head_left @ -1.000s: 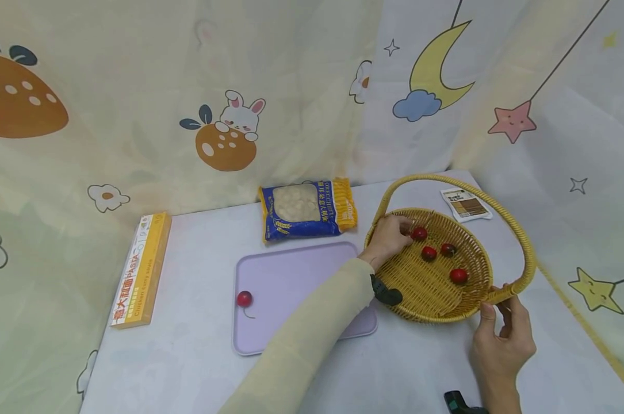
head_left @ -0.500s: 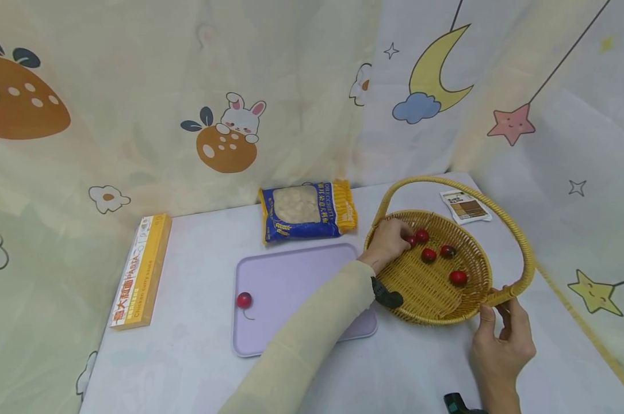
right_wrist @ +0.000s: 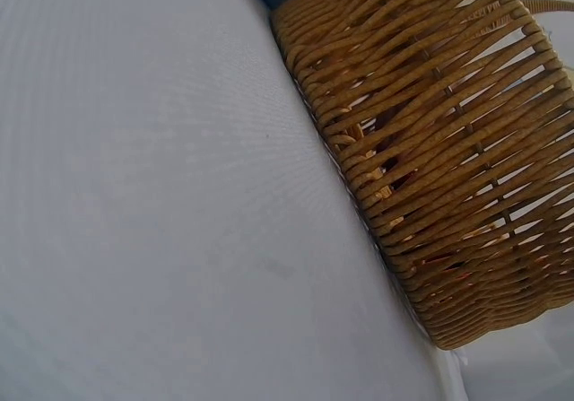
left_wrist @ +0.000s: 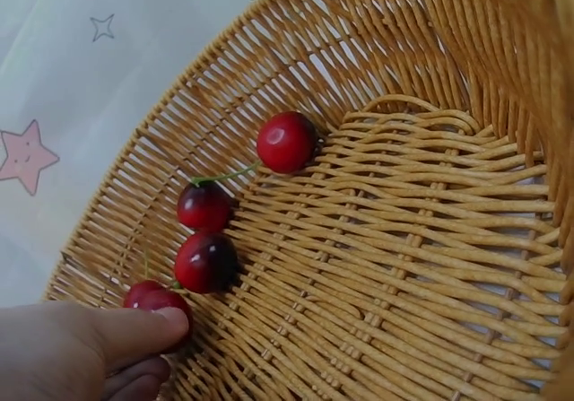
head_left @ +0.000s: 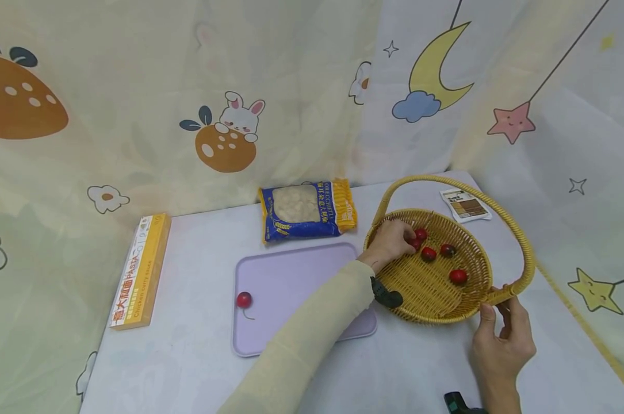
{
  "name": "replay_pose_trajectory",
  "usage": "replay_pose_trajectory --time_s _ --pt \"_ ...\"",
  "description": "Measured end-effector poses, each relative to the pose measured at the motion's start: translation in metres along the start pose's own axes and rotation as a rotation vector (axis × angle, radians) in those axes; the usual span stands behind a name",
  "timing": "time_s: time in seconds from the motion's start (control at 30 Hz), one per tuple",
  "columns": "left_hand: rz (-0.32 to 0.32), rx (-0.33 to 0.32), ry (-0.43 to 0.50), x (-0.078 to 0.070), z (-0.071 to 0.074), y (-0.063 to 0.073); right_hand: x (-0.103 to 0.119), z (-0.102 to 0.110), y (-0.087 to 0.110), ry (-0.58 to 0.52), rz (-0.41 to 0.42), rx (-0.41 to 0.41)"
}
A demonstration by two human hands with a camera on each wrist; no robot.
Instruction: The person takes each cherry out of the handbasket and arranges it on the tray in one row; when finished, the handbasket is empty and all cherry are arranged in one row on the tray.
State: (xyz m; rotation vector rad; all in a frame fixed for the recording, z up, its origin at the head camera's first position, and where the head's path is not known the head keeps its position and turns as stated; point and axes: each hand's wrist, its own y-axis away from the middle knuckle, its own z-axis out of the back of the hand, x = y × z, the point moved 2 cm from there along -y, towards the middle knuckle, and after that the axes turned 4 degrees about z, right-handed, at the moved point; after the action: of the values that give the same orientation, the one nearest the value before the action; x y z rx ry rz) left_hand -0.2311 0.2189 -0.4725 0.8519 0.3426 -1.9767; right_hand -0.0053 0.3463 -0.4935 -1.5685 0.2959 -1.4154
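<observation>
In the head view my left hand reaches into a yellow wicker basket. Its thumb and fingers pinch a red cherry, which they partly cover in the left wrist view. Another cherry lies right behind the pinched one. Further cherries rest on the basket floor, among them a dark red cherry and a bright red cherry by the wall. My right hand holds the basket at its near right rim, by the foot of the arched handle. The right wrist view shows only the basket's outer wall.
Left of the basket lies a lilac tray with a single stemmed cherry on it. Behind the tray is a blue and yellow pasta bag. A yellow pasta box lies far left, and a small brown-white packet behind the basket.
My left fingers have shifted slightly to the right inside the basket. A cherry that was hidden now shows at their tips. My right hand stays on the basket.
</observation>
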Motion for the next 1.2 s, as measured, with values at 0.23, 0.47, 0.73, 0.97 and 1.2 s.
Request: replay_pose_trajectory --time_s 0.23,0.47,0.73,0.97,1.2 --pt "-0.025 0.012 -0.022 -0.004 0.008 0.007 0.013 -0.002 -0.002 -0.018 0.003 -0.017" --pt "-0.089 0.011 -0.021 -0.008 0.025 0.022 0.009 -0.001 0.000 -0.055 -0.020 -0.045" --pt "-0.152 0.036 -0.007 -0.001 0.053 0.054 0.019 -0.003 0.001 -0.034 -0.058 -0.056" --pt "-0.166 0.028 0.000 0.017 0.077 0.091 0.021 -0.001 0.003 0.021 -0.086 -0.049" --pt "-0.198 0.008 0.067 0.040 0.105 0.128 0.022 -0.006 0.003 -0.094 -0.073 -0.087"
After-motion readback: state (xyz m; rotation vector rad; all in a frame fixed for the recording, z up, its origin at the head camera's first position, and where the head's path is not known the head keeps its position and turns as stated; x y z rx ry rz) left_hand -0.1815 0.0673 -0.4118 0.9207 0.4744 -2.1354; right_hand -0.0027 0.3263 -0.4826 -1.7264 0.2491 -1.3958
